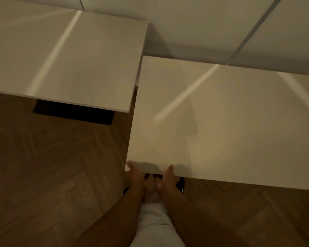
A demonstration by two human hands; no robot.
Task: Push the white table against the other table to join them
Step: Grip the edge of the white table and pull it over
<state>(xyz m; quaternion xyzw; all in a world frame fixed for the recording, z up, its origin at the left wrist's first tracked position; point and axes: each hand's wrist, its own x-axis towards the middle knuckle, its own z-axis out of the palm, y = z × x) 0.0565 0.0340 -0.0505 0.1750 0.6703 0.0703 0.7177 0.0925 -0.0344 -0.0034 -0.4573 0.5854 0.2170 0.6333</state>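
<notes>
A white table (221,118) fills the right half of the view, its near edge right in front of me. My left hand (136,175) grips that near edge at the table's left corner, thumb on top and fingers underneath. My right hand (168,177) holds the same edge a short way to the right, thumb on top as well. The other white table (66,56) stands at the upper left. A narrow gap runs between the two tops, and the table I hold sits nearer to me than the other one.
A white wall (203,29) with a metal strip (253,31) runs behind both tables. The other table's black base (73,113) rests on the herringbone wood floor (52,175). My white trouser leg (155,225) and dark shoes are below the table's edge.
</notes>
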